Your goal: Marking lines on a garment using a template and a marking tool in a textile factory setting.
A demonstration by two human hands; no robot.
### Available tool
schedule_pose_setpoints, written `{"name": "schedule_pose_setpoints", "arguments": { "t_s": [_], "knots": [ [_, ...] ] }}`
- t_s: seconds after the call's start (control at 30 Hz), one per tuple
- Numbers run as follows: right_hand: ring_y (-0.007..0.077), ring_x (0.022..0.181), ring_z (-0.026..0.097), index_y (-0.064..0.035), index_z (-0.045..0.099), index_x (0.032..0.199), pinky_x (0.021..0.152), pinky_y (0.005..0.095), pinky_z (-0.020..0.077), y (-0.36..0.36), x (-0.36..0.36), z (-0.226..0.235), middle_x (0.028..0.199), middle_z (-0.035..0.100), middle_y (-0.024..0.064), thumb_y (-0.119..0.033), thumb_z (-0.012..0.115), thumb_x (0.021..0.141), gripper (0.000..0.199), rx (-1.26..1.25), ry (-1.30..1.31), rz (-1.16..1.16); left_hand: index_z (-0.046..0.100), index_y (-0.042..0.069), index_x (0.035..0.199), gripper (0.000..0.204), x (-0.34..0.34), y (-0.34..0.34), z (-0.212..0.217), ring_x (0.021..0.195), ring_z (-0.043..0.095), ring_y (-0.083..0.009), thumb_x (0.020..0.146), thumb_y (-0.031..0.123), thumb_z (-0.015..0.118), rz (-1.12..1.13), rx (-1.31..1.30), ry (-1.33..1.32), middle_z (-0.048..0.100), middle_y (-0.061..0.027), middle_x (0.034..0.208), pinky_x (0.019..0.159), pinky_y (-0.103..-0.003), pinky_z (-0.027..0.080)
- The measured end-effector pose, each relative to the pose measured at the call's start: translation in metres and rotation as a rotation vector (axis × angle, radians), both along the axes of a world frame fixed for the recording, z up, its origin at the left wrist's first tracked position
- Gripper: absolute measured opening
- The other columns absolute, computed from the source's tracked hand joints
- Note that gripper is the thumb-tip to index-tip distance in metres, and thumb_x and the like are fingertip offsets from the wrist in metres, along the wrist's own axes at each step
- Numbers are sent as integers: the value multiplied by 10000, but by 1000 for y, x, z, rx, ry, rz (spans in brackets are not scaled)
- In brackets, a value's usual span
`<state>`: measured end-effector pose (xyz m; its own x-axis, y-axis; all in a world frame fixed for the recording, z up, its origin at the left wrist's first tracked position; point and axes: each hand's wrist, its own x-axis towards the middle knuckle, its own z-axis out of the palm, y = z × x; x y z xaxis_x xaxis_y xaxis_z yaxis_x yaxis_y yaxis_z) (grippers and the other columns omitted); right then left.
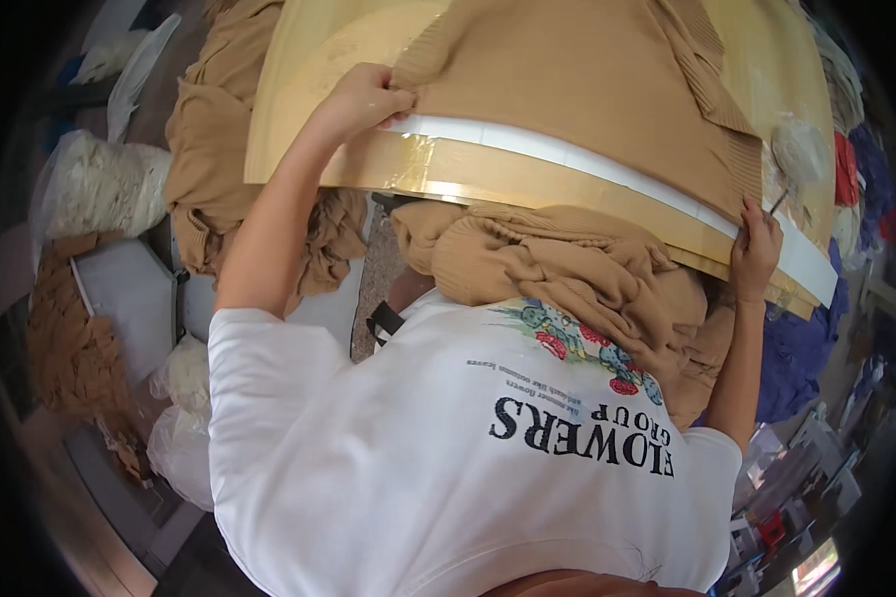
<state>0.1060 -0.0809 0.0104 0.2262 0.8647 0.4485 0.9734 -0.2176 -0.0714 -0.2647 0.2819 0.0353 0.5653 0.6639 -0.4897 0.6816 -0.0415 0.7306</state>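
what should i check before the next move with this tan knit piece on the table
1. Left hand has a grip on the tan knit piece: ok, its fingers pinch the lower left edge.
2. Right hand is on the piece: cannot tell, it sits at the table edge by the lower right corner and holds a thin tool.
3. Hem lies along the white strip on the table: ok, it follows the strip across most of its length.
4. Piece lies flat: not ok, folds show near the upper right.
5. Lap is free: not ok, a bundle of tan knitwear is heaped there.
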Motion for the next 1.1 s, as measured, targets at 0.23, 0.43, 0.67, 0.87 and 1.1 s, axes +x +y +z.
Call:
{"name": "schedule_pose_setpoints", "arguments": {
  "t_s": [0.23,0.43,0.67,0.87,1.1],
  "knots": [
    [255,925,554,-55,548,930,801,359,436,-8,6,-9,1069,619,53,-8,539,713,222,-37,-86,60,617,-4,923,167,68,-69,27,684,593,-187,792,98,638,-136,830,-259,569,-105,868,608,-306,480],
    [262,966,549,-61,560,1050,848,371,408,-15,-2,4,1044,618,52,-1,521,720,337,-65,-19,5,635,11,901,173,258,-225,-30,819,569,-309,733,55,634,-703,708,-875,584,-138,915,732,-380,475],
    [224,919,604,-55,476,1222,739,273,474,-46,25,17,1021,617,116,-4,496,864,362,436,453,-149,652,55,902,238,285,-237,-50,834,548,-274,670,12,619,-806,781,-844,612,-74,918,747,-358,464],
    [138,770,531,-15,473,1142,701,248,439,-32,19,53,889,549,86,-143,476,933,244,667,1014,-212,651,86,963,315,295,-238,-50,830,527,-223,658,21,607,-883,896,-820,623,-6,1016,734,-339,446],
    [56,627,481,-56,509,1138,574,194,414,-30,60,49,720,510,-1,-212,462,950,249,707,950,-269,647,70,962,316,301,-240,-52,801,526,-222,651,22,620,-873,953,-857,629,-13,1051,734,-330,451]
  ]
}}
